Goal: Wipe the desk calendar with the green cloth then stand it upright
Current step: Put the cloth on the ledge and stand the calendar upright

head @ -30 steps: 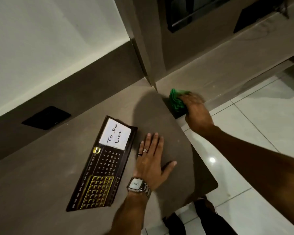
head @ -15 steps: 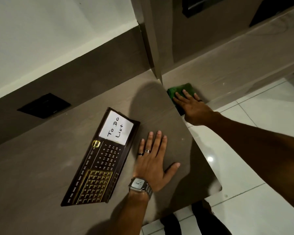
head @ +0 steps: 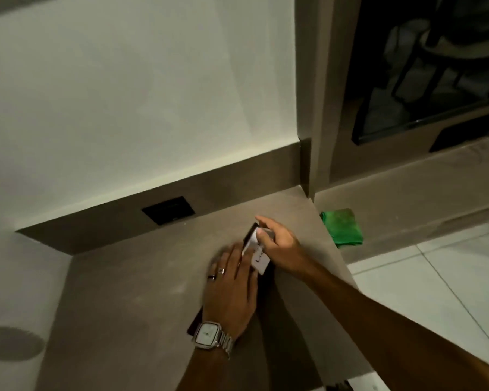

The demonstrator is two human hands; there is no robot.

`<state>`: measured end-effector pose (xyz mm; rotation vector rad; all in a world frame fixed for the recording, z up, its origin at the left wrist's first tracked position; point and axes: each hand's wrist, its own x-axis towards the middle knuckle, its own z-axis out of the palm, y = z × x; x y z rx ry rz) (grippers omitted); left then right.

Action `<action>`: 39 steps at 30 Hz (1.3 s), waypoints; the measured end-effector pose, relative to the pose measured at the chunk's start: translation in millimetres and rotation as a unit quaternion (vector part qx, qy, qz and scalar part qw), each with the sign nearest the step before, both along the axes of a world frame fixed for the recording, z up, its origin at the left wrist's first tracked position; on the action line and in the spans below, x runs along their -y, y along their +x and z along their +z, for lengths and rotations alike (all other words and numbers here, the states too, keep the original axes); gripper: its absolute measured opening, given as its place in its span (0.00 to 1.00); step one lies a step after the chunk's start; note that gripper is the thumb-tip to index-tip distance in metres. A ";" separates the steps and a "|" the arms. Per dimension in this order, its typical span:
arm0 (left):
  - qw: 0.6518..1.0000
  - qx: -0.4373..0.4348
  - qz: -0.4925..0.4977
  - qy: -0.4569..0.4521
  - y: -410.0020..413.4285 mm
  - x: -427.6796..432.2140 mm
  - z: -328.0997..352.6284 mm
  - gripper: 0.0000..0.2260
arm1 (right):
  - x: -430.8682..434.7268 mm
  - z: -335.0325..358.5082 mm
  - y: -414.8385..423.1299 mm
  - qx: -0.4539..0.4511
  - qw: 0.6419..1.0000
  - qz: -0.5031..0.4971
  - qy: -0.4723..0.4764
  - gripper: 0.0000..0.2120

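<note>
While the desk calendar lies mostly hidden under both hands on the worktop, your right hand pinches its far end with its fingers curled around the edge, and your left hand rests flat and open on it, gripping nothing. Raising it one-ended may make the base slide or fold shut. The green cloth lies apart on the lower ledge, clear of both hands.

Colours I log at this moment

I record green cloth, dark calendar with white card, grey-brown counter, silver watch.
</note>
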<state>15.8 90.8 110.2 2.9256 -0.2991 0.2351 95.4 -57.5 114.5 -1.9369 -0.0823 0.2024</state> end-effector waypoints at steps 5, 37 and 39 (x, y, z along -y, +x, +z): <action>0.993 -0.098 0.071 0.013 -31.3 -39.4 -8.2 0.25 | -25.9 -4.3 4.4 -0.018 0.999 -0.021 -0.042 0.17; 0.865 -0.060 0.273 -0.416 36.1 -189.8 11.2 0.09 | -32.8 -16.1 21.9 -0.029 0.990 -0.137 -0.023 0.05; 0.862 -0.058 0.279 -0.419 34.8 -189.8 10.8 0.08 | -33.1 -16.4 19.6 -0.025 0.990 -0.139 -0.022 0.04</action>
